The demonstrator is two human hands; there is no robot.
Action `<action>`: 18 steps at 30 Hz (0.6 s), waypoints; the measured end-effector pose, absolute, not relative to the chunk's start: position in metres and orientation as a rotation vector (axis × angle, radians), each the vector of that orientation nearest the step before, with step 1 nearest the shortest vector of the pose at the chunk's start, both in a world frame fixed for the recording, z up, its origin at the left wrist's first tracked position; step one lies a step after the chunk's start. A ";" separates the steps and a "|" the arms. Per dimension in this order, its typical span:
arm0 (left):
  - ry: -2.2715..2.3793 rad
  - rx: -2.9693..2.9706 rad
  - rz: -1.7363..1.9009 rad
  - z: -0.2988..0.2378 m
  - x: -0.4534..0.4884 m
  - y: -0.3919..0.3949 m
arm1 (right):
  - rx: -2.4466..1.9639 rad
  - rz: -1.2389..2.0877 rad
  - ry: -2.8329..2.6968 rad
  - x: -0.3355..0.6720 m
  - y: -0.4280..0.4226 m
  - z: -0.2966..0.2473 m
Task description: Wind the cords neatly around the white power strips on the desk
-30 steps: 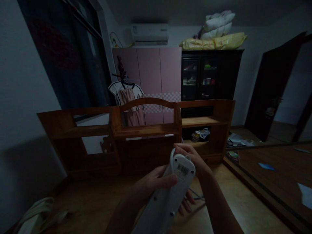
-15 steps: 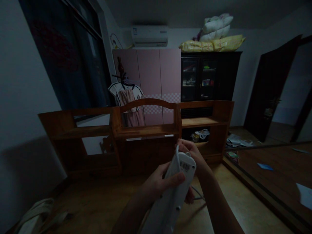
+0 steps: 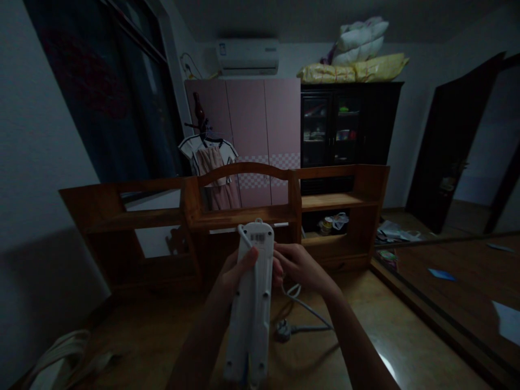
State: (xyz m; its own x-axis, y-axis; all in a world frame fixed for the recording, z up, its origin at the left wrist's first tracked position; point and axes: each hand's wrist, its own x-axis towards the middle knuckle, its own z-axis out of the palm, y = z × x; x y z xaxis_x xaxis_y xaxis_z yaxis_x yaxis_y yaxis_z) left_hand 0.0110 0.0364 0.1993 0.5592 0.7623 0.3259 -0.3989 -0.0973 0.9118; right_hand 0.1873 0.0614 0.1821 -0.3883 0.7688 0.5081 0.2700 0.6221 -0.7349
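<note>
A white power strip (image 3: 251, 303) is held up lengthwise in front of the person, its back turned to the camera, with a barcode label near the far end and the near end at the bottom edge of the view. The left hand (image 3: 232, 275) wraps the strip's left side, fingers closed behind it and the thumb pressed across its back. The right hand (image 3: 299, 268) sits curled against the strip's right edge; a white cord (image 3: 304, 304) comes out beneath it, and the dim light hides whether the fingers pinch the cord or the strip itself. The cord loops down to a plug (image 3: 283, 329) lying on the wooden desk top (image 3: 154, 336), just right of the strip. Behind the hands stands a wooden shelf unit (image 3: 244, 216) with 3 bays. Further back are a pink wardrobe (image 3: 252, 119), a dark glass-fronted cabinet (image 3: 345, 127) with bundled bedding (image 3: 357, 57) on top, and an air conditioner (image 3: 248, 56) on the wall.
</note>
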 end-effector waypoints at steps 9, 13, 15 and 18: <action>0.756 1.453 1.095 0.196 -0.026 0.072 | -1.062 0.345 -2.073 0.188 0.050 0.188; 0.902 1.499 1.074 0.197 -0.027 0.076 | -1.133 0.271 -2.071 0.193 0.044 0.191; 0.901 1.494 1.079 0.195 -0.024 0.080 | -1.156 0.228 -2.077 0.194 0.040 0.194; 0.889 1.484 1.144 0.191 -0.017 0.086 | -1.186 0.158 -2.068 0.195 0.037 0.197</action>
State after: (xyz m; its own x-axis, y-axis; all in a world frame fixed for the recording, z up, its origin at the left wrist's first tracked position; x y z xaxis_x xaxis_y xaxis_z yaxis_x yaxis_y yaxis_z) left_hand -0.0168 0.0862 0.1905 0.2768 0.9379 0.2091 -0.0287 -0.2094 0.9774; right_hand 0.1951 0.0365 0.1969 -0.3036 0.7886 0.5347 0.6981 0.5661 -0.4384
